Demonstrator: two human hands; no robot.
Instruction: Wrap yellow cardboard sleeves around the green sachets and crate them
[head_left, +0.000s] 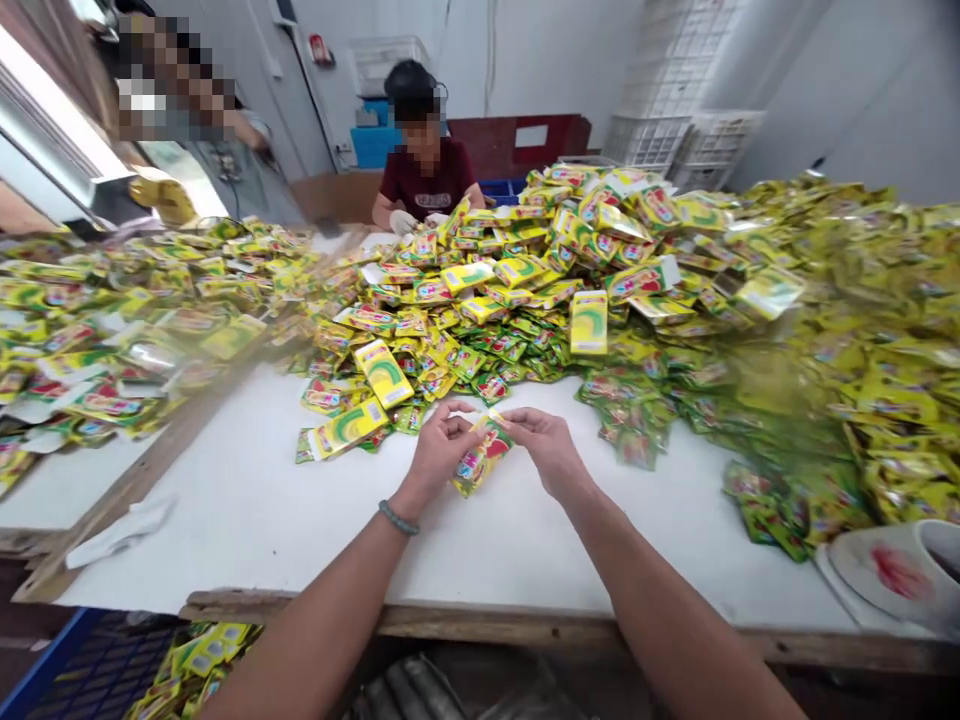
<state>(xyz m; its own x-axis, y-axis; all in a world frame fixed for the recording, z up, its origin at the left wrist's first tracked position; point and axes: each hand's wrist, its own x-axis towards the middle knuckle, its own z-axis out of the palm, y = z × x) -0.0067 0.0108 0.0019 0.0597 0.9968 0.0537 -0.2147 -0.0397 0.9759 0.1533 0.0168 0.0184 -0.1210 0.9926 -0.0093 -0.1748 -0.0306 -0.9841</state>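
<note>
Sachet (482, 452) up off the table, pinched near its top end: L hand (441, 450) curled, fingers closed on one side, R hand (547, 450) nearly shut on the other. Tight little grips, nothing else held. Can't quite tell if the low end touched the white table (247, 510). Just past it, big pile of yellow sachets (480, 300); beaded bracelet (397, 517) on L wrist. Across the table, co-worker (426, 175) in maroon tee, gloved hands at the pile. Blue crate (75, 665) low left, white crates (645, 130) at back.
</note>
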